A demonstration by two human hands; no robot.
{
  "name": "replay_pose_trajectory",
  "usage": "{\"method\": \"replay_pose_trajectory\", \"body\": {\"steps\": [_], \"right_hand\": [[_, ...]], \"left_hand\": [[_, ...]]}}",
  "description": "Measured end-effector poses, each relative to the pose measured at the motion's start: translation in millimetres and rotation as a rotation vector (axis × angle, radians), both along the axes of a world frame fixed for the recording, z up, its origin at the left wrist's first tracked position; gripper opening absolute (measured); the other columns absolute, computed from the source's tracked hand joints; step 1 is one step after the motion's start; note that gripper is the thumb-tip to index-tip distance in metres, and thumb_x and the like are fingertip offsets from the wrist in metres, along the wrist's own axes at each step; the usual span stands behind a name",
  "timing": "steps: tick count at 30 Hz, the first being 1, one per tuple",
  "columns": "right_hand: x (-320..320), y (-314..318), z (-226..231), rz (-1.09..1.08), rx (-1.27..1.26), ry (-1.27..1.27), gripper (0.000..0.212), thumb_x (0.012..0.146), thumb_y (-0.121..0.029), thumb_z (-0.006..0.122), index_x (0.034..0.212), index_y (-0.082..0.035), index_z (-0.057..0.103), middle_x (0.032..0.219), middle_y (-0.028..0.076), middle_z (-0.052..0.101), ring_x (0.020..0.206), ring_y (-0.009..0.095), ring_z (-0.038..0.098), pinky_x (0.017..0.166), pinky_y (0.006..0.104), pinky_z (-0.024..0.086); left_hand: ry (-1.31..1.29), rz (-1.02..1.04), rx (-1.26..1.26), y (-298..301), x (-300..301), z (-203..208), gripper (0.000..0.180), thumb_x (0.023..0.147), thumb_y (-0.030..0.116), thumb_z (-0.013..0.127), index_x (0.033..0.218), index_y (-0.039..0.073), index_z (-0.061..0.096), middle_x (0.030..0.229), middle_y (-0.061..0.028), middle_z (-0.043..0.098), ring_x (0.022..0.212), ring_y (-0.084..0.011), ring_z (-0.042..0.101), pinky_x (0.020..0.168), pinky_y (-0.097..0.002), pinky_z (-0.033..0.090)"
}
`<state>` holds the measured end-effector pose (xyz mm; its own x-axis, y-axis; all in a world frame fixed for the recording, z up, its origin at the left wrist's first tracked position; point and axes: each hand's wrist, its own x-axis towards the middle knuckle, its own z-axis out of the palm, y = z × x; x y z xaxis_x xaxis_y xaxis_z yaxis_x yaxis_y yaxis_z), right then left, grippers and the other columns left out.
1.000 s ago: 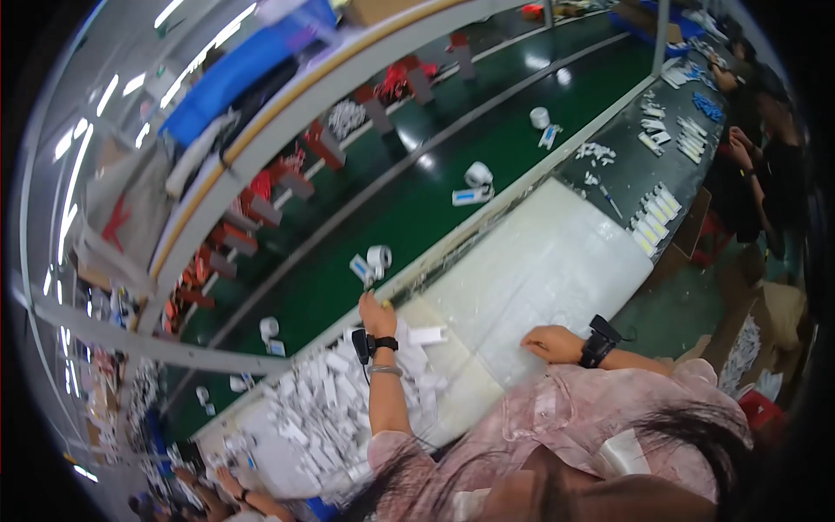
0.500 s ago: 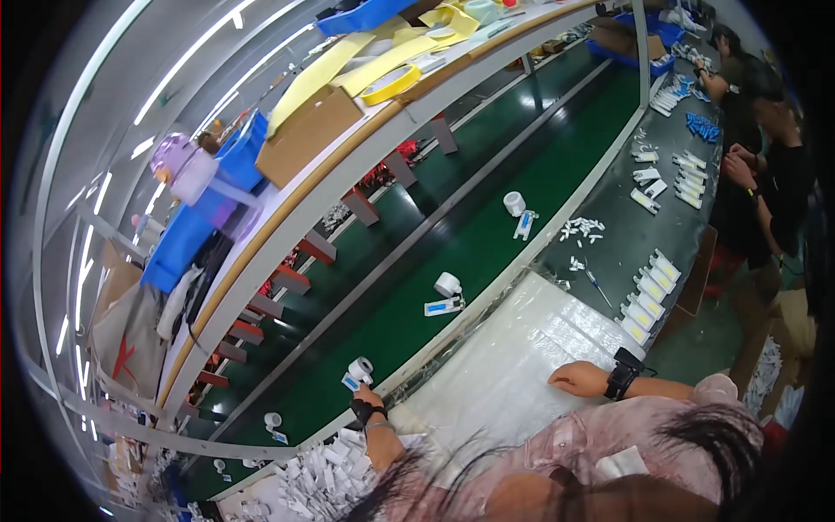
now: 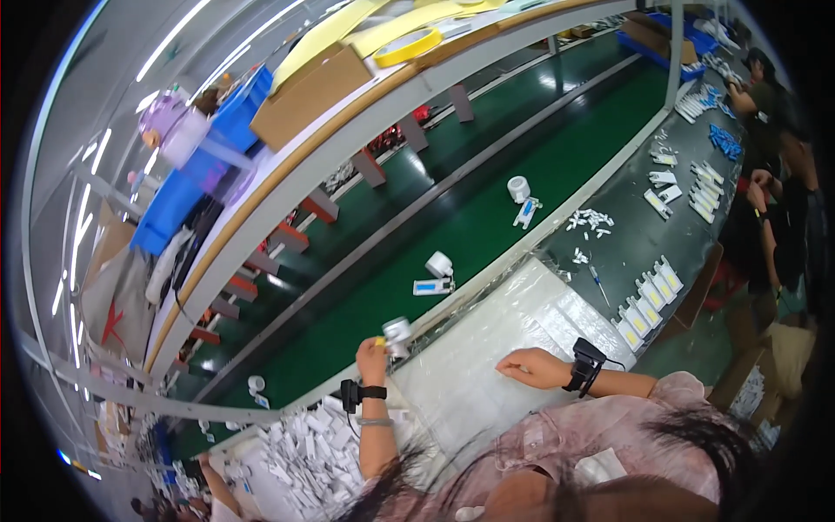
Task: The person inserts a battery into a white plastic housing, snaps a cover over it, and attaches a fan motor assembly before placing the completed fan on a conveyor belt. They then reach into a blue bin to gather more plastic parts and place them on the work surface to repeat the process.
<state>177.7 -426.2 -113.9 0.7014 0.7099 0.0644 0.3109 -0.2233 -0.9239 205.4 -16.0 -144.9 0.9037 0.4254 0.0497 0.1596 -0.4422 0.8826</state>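
Observation:
My left hand is closed on a white part with a round head, raised over the near edge of the green conveyor belt. The part is blurred, and a bit of yellow shows at my fingertips. My right hand hovers over or rests on the clear plastic sheet; its fingers are curled together and no object shows in them. Beside my left forearm lies a heap of small white plastic pieces. On the belt sits another round-headed white part with a blue-marked plate.
A further round-headed part lies farther along the belt. A screwdriver, small white bits and a row of white plates with yellow panels lie on the dark bench. Co-workers sit at right; another person's arm reaches in at lower left.
My left hand has brought the white part from over the belt toward the plastic sheet, turning it. My right hand has shifted left over the sheet. The view has shifted slightly.

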Motion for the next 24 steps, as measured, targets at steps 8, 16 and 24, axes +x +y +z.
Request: {"method": "replay_pose_trajectory", "body": {"steps": [8, 16, 24], "right_hand": [[-14, 35, 53, -0.055, 0.12, -0.347, 0.029, 0.084, -0.018, 0.065, 0.109, -0.002, 0.063, 0.095, 0.017, 0.066, 0.088, 0.039, 0.061, 0.082, 0.0418, 0.049], [-46, 7, 51, 0.283, 0.295, 0.689, 0.019, 0.097, -0.019, 0.056, 0.096, -0.003, 0.066, 0.089, 0.003, 0.069, 0.083, 0.008, 0.061, 0.075, 0.0252, 0.049], [-52, 8, 74, 0.193, 0.557, 0.928, 0.026, 0.099, -0.021, 0.052, 0.103, 0.002, 0.064, 0.087, 0.008, 0.069, 0.079, 0.012, 0.064, 0.075, 0.0249, 0.05]], "left_hand": [[0.152, -0.626, -0.319, -161, -83, 90, 0.025, 0.088, 0.003, 0.056, 0.113, 0.004, 0.054, 0.075, 0.0003, 0.057, 0.064, -0.0071, 0.053, 0.057, -0.0237, 0.042], [0.307, -0.725, -0.567, -191, -122, 105, 0.036, 0.094, 0.018, 0.057, 0.126, 0.004, 0.048, 0.118, -0.0083, 0.054, 0.105, -0.015, 0.055, 0.087, -0.0275, 0.046], [0.011, -0.617, -0.969, -208, -166, 68, 0.075, 0.082, 0.036, 0.075, 0.139, 0.002, 0.04, 0.137, -0.0083, 0.045, 0.125, -0.0189, 0.045, 0.104, -0.0325, 0.036]]}}
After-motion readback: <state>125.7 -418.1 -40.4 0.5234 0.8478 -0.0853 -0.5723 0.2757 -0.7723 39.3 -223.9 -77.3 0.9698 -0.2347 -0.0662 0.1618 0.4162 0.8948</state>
